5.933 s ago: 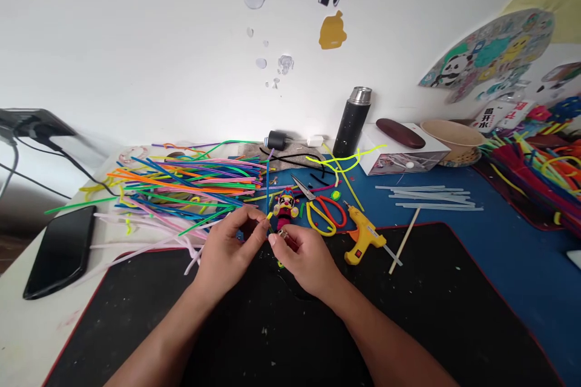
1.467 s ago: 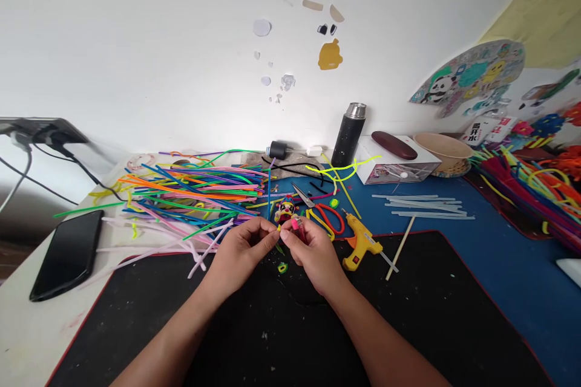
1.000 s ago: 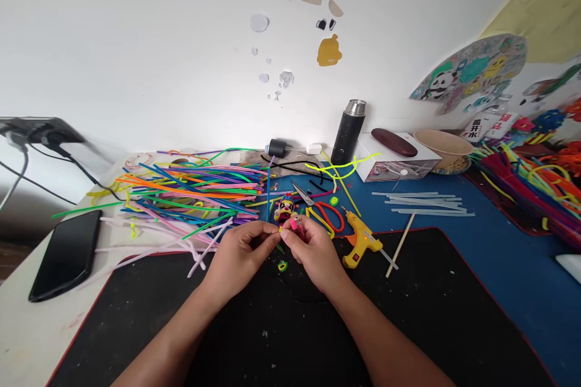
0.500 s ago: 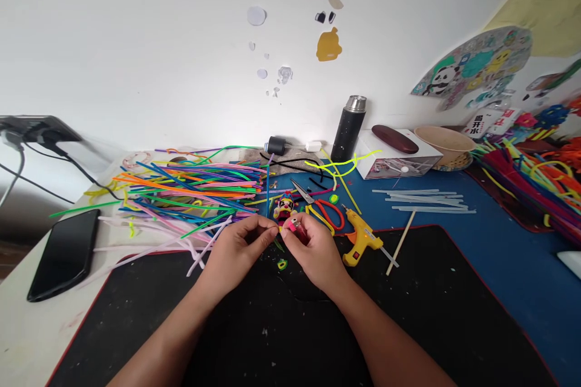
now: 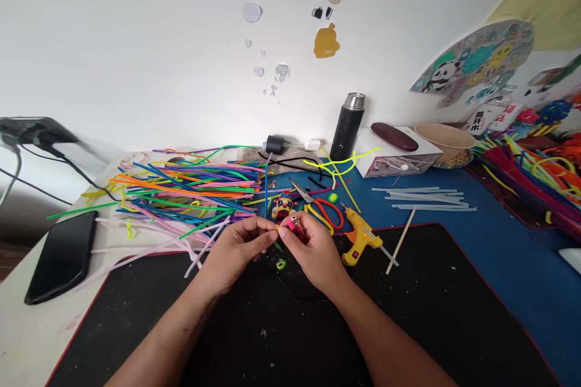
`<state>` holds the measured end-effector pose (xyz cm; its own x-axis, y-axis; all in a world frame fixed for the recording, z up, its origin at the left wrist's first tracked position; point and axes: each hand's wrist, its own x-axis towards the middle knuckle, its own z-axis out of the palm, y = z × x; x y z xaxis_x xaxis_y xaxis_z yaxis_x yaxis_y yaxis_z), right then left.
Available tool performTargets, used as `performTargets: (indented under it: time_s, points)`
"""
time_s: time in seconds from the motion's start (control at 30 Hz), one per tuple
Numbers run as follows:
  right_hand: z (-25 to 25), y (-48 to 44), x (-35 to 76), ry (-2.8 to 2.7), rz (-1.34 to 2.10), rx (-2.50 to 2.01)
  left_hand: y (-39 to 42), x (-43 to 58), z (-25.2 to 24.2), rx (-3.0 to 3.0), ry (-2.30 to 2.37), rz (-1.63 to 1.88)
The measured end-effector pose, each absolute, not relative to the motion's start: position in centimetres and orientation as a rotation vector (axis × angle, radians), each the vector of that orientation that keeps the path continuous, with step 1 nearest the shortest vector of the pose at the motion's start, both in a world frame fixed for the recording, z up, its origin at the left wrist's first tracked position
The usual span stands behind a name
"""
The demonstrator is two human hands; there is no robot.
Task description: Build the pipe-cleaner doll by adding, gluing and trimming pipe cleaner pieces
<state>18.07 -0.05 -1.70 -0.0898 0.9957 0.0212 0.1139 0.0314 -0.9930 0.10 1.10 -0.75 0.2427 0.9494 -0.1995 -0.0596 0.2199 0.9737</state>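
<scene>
My left hand (image 5: 238, 249) is closed in a pinch, thumb and forefinger meeting at a tiny yellow piece (image 5: 278, 228). Fingertips of my right hand (image 5: 314, 251) touch the same piece from the other side. Held in the curled fingers of my right hand is a small pink-and-white piece (image 5: 293, 223), partly hidden, its kind unclear. Just behind the hands stands a small colourful cartoon figurine (image 5: 283, 205). A little green-and-yellow ring-shaped piece (image 5: 281, 264) lies on the black mat (image 5: 272, 332) below them. Orange-handled scissors (image 5: 329, 213) lie behind my right hand.
Pipe cleaners (image 5: 190, 190) spread across the left back. On the right are a yellow glue gun (image 5: 361, 236), a wooden stick (image 5: 401, 240) and glue sticks (image 5: 426, 198). A black flask (image 5: 347, 127) stands by a white box (image 5: 399, 160); a phone (image 5: 61, 257) lies left.
My hands stay nearly in place, fingertips shifting slightly. The yellow piece between them shows more clearly now. The whole view has moved a little.
</scene>
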Motion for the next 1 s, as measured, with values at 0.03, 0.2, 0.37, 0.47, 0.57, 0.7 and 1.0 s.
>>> performTargets:
  time_s: [0.03, 0.2, 0.37, 0.47, 0.57, 0.7, 1.0]
  points:
    - [-1.6, 0.0, 18.1, -1.363, 1.200, -1.233, 1.1, 0.1, -0.9, 1.069, 1.060, 0.929]
    - [-1.0, -0.1, 18.3, -1.348, 1.197, -1.252, 1.0, 0.1, -1.1, 0.994, 1.047, 0.925]
    - [-0.8, -0.1, 18.3, -1.357, 1.168, -1.272, 1.1, -0.1, -1.1, 1.036, 1.076, 0.905]
    - [-0.9, -0.1, 18.3, -1.383, 1.133, -1.294, 1.2, -0.2, -1.0, 1.113, 1.115, 0.947]
    - [-1.1, -0.2, 18.4, -1.414, 1.095, -1.315, 1.4, -0.5, -0.7, 1.199, 1.162, 0.995]
    - [-1.3, -0.2, 18.4, -1.449, 1.058, -1.321, 1.4, -0.6, -0.3, 1.268, 1.178, 1.029]
    - [-1.5, -0.3, 18.4, -1.539, 0.999, -1.327, 1.1, -0.3, 0.0, 1.312, 1.142, 0.968]
